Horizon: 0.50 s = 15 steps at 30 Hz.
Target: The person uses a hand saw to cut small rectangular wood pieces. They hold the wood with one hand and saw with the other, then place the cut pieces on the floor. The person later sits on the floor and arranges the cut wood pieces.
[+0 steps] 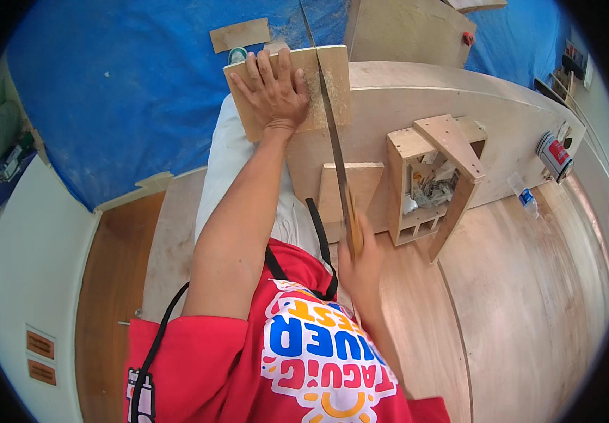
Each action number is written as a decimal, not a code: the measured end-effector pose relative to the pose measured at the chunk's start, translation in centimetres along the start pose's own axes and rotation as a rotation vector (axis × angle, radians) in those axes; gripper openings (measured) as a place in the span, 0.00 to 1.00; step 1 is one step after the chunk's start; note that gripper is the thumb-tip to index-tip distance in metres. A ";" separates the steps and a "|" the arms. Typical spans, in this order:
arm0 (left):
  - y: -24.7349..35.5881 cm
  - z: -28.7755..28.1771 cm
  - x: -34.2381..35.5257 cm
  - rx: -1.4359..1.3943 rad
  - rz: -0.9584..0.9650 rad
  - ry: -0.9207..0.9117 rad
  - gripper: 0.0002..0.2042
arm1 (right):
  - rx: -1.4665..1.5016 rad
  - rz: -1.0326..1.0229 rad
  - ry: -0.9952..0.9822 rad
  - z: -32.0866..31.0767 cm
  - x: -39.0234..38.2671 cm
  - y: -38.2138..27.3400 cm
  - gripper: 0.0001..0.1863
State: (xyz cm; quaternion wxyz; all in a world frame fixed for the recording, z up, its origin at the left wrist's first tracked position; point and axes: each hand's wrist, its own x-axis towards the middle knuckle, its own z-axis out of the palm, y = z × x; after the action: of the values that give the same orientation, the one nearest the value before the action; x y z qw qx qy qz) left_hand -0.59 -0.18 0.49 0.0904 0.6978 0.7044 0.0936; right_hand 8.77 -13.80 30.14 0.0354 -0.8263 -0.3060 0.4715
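Observation:
My left hand [275, 92] lies palm down on a pale plywood board [337, 81], fingers spread, pressing near its middle. My right hand [365, 262] is closed round the wooden handle of a handsaw [335, 141]. The long, narrow blade runs away from me across the board, right of my left hand and apart from it. Sawdust is scattered along the blade on the board. How deep the teeth sit in the wood cannot be made out.
Right of the saw stands an open wooden box [407, 146] with small items inside. A large plywood panel [417, 92] with a curved edge stretches rightward, near a can [553, 155] and a plastic bottle [528, 201]. Blue sheeting [128, 92] covers the far left.

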 end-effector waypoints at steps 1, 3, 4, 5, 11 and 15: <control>0.0 0.1 0.0 0.004 0.000 0.005 0.24 | -0.028 0.038 0.017 -0.6 -2.5 0.6 0.28; 0.0 0.2 -0.2 0.001 -0.003 -0.009 0.24 | 0.032 0.221 -0.065 -2.1 -5.7 1.1 0.28; 0.0 0.2 -0.3 -0.003 -0.006 -0.015 0.24 | 0.060 0.302 -0.073 -2.4 -5.5 1.0 0.28; 0.0 0.3 -0.3 -0.005 -0.006 -0.015 0.24 | 0.008 0.191 -0.075 -2.4 -4.0 0.8 0.28; 0.1 0.5 -0.5 -0.009 0.006 0.012 0.24 | 0.035 -0.322 0.096 4.6 17.2 -1.9 0.28; 0.3 0.4 -0.4 -0.042 -0.019 -0.001 0.24 | 0.052 -0.253 0.061 4.7 17.8 -1.9 0.28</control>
State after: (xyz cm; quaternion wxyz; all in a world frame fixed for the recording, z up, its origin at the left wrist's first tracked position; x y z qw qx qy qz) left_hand -0.24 -0.58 0.15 0.1062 0.6891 0.7088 0.1071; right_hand 10.68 -3.77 14.65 0.1252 -0.7938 -0.3943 0.4458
